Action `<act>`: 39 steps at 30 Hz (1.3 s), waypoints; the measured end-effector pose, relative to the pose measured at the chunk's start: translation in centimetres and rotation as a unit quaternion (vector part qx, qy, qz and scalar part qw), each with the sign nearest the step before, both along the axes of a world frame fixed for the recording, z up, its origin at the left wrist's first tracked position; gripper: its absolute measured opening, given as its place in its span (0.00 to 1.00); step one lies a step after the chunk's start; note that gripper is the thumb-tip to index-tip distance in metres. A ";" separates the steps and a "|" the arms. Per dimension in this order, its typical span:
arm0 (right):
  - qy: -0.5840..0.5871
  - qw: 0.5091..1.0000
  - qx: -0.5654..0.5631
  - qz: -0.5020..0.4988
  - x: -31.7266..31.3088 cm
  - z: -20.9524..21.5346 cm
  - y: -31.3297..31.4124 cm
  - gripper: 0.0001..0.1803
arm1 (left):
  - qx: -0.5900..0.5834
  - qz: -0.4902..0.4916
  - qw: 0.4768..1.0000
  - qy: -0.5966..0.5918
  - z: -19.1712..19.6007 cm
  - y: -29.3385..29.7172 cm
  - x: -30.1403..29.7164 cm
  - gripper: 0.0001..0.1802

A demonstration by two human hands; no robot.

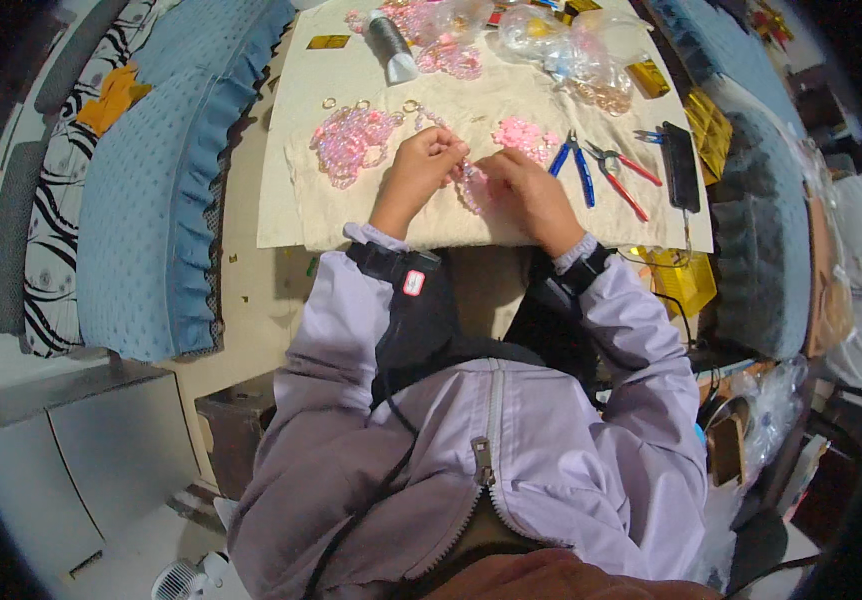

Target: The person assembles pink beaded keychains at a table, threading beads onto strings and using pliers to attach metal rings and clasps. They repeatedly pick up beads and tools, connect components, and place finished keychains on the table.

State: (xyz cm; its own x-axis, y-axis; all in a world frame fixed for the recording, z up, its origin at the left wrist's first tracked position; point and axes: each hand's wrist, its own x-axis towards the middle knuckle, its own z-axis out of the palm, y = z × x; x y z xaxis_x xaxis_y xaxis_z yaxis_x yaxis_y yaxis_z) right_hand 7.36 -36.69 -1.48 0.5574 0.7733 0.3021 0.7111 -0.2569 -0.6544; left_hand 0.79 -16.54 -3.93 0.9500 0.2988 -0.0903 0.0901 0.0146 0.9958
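My left hand [419, 172] is closed, its thumb and fingertips pinching a pink beaded strand [469, 190] over the cloth-covered table. On the right, my right hand [529, 190] has its fingers bent in at the same strand, their tips partly hidden. Part of the strand hangs down between the hands, and a beaded length with a gold ring [411, 105] lies just beyond the left hand. Left of that hand sits a heap of pink beaded strands [351, 145], with more gold rings at its far edge. Small pink pieces [523, 136] lie beyond my right hand.
Blue-handled pliers [576, 168] and red-handled pliers [626, 175] lie to the right, beside a dark phone [683, 165]. A spool of grey thread [391, 48], bagged beads [561, 45] and more pink strands [451, 58] occupy the far side. Blue-covered seats [151, 190] flank the table.
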 end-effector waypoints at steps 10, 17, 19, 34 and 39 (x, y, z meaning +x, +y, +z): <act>-0.087 0.994 -0.067 -0.015 -0.1 -0.4 -0.4 0.14 | 0.019 0.008 0.999 -0.034 -0.7 -0.4 1.6 0.08; -0.129 0.989 -0.070 -0.029 0.7 -0.5 -0.4 0.12 | 0.136 0.032 0.990 -0.034 -1.1 -1.1 2.9 0.09; -0.145 0.984 -0.082 -0.055 1.3 -0.1 -0.9 0.12 | 0.167 0.039 0.985 -0.006 -1.0 -1.2 2.6 0.08; -0.105 0.992 -0.063 0.000 10.4 -0.4 5.7 0.07 | 0.337 0.073 0.937 -0.045 1.2 -0.6 3.8 0.08; -0.105 0.991 -0.083 -0.019 9.8 -1.1 5.6 0.07 | 0.390 0.041 0.920 -0.009 1.7 0.2 5.2 0.09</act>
